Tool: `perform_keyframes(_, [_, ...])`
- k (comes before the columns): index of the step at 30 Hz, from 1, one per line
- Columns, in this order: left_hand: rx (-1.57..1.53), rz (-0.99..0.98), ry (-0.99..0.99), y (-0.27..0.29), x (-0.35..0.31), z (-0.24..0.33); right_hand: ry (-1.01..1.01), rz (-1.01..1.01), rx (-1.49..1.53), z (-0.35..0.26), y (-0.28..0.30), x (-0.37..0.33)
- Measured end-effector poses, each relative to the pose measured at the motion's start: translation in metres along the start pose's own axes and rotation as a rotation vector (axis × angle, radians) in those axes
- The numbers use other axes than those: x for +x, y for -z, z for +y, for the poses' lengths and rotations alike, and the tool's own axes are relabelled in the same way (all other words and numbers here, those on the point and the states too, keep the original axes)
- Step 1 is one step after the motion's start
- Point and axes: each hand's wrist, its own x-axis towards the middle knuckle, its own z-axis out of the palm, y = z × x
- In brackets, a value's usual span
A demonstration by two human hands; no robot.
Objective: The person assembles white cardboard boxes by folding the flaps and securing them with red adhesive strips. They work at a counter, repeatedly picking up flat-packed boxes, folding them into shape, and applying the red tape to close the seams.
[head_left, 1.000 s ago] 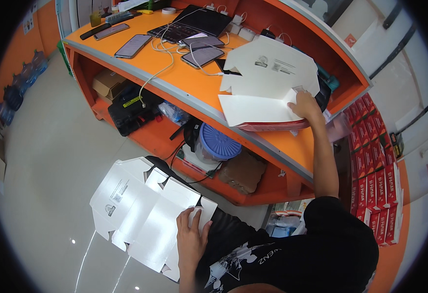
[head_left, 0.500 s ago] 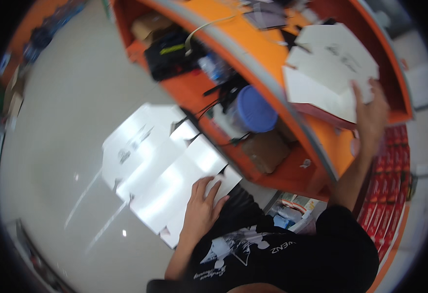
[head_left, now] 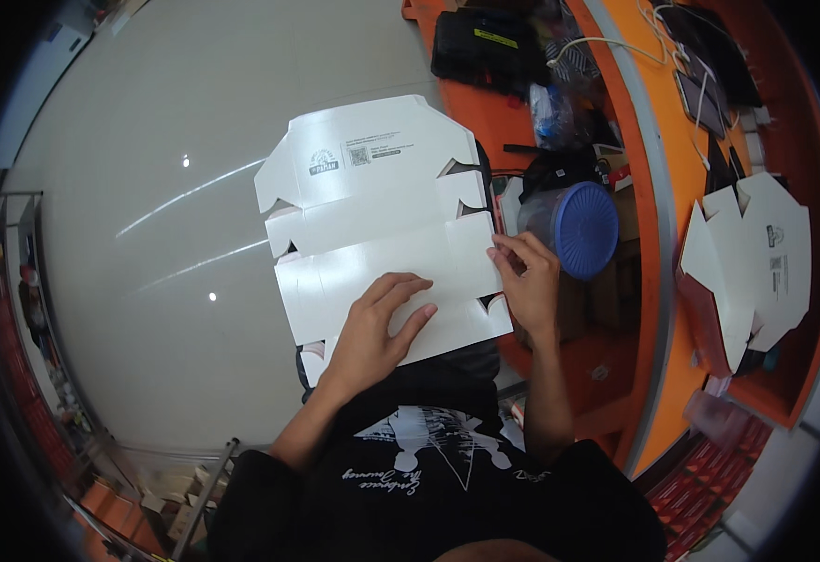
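Note:
A flat white cardboard box blank [head_left: 382,225] lies across my lap, with creases, notched side flaps and dark printing on its far panel. Pinkish edges show under its notches. Over its near panel rests my left hand [head_left: 377,328], fingers extended and thumb apart, gripping nothing. At the blank's right edge, my right hand [head_left: 530,281] has thumb and forefinger closed on the cardboard. A partly folded white box [head_left: 756,272] with a red outer side sits on the orange desk to the right, apart from both hands.
Right of the blank, a clear tub with a blue lid [head_left: 586,229] stands on the orange shelf. Beyond it lie a black case [head_left: 487,47] and plastic bags. Cables and a phone [head_left: 702,103] are on the orange desk [head_left: 649,412]. A metal rack [head_left: 199,506] stands at lower left.
My right hand has left the partly folded box on the desk and come to the flat blank's right edge. My view has turned, and the blank now lies squarer before me.

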Motion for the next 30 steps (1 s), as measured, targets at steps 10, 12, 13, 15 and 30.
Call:
perform_keyframes(10, [-0.050, -0.030, -0.015, -0.008, 0.006, 0.002, 0.109, 0.115, -0.177, -0.016, -0.013, -0.012])
perform_keyframes(12, [-0.057, -0.036, -0.006, -0.010, 0.006, 0.002, 0.275, 0.262, -0.291, -0.015, -0.017, -0.017])
perform_keyframes(13, [-0.094, -0.044, 0.013, -0.009, 0.007, 0.003, 0.259, 0.242, -0.274, -0.018, -0.018, -0.019])
perform_keyframes(15, [-0.167, -0.059, 0.050, -0.010, 0.009, 0.005, 0.227, 0.203, -0.241, -0.027, -0.019, -0.024])
perform_keyframes(30, [-0.927, 0.280, 0.396, -0.002, 0.035, 0.003, 0.365, 0.165, -0.056, -0.077, 0.013, -0.064])
